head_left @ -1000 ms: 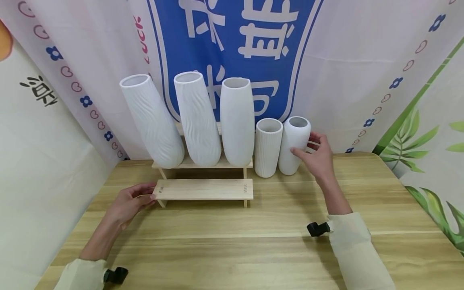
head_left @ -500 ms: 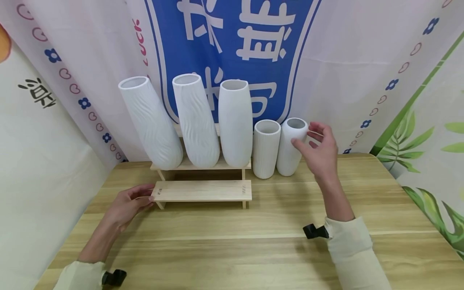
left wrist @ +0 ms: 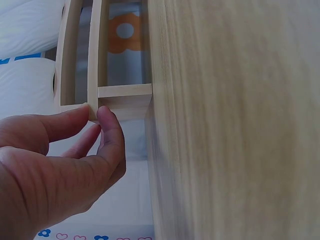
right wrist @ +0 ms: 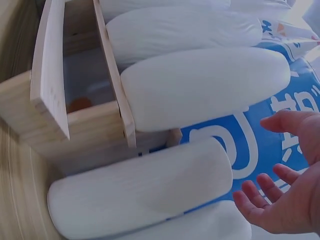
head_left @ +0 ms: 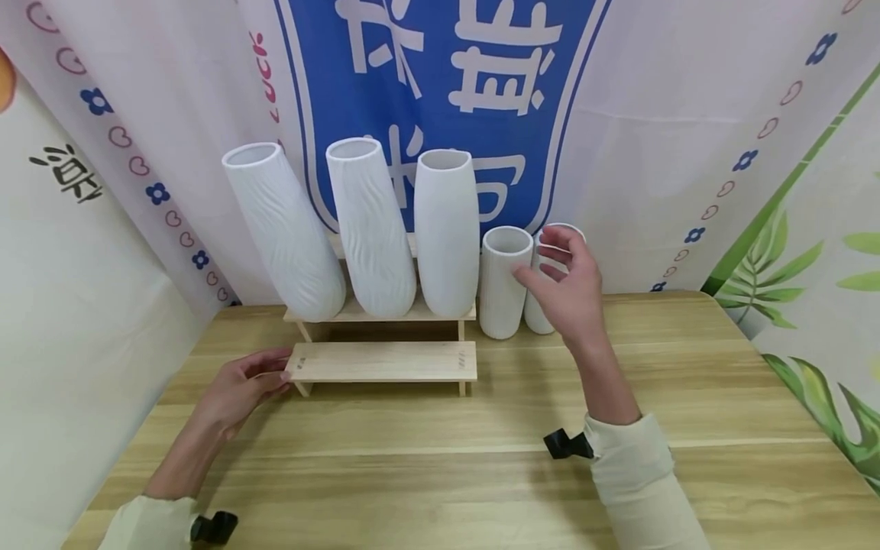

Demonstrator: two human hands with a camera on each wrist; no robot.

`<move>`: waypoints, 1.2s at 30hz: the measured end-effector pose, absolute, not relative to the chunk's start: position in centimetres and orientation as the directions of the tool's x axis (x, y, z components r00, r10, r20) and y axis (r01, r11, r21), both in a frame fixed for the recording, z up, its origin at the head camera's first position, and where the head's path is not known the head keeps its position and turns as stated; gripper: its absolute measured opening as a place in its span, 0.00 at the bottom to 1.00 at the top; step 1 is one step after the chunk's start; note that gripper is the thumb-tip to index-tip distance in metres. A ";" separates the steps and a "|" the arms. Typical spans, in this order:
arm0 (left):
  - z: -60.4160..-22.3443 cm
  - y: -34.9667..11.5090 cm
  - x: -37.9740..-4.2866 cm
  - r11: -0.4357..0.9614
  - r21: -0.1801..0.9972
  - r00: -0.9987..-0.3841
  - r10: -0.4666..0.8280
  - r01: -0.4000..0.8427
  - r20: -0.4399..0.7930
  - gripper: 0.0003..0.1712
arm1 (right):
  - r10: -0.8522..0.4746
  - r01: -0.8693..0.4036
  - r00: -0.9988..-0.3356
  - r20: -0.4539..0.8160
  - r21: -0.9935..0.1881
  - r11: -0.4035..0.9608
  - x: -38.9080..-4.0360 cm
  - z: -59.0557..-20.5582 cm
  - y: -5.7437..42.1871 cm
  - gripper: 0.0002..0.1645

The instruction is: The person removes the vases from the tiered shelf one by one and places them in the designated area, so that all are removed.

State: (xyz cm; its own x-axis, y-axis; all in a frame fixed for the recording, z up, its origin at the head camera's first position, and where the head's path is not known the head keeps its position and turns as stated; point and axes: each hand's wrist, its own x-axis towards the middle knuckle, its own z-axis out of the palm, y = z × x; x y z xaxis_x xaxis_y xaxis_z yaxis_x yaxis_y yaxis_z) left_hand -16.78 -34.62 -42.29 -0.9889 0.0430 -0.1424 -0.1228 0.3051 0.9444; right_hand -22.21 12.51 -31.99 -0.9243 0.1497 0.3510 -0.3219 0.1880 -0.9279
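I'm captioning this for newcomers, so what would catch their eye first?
Probably the three tall white vases in a row on the wooden stand, against a blue backdrop panel. Next, two shorter white vases on the table right of the stand, with the right hand close by. The left hand pinches the left end of the stand's front shelf.

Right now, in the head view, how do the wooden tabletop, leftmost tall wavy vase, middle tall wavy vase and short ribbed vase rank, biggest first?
1. Wooden tabletop
2. Leftmost tall wavy vase and middle tall wavy vase: too alike to rank
3. Short ribbed vase
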 end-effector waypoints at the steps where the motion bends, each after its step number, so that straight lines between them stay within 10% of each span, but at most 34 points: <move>1: -42.2 -34.6 -16.8 0.303 0.945 -0.989 0.044 -0.123 -0.143 0.33 | 0.141 -0.328 -0.924 0.356 -0.926 0.186 -22.2 -32.0 12.2 0.37; 36: -42.1 -34.6 -16.7 0.309 0.943 -0.989 0.045 -0.123 -0.144 0.33 | 0.154 -0.355 -0.921 0.359 -0.933 0.050 -23.6 -33.0 2.5 0.59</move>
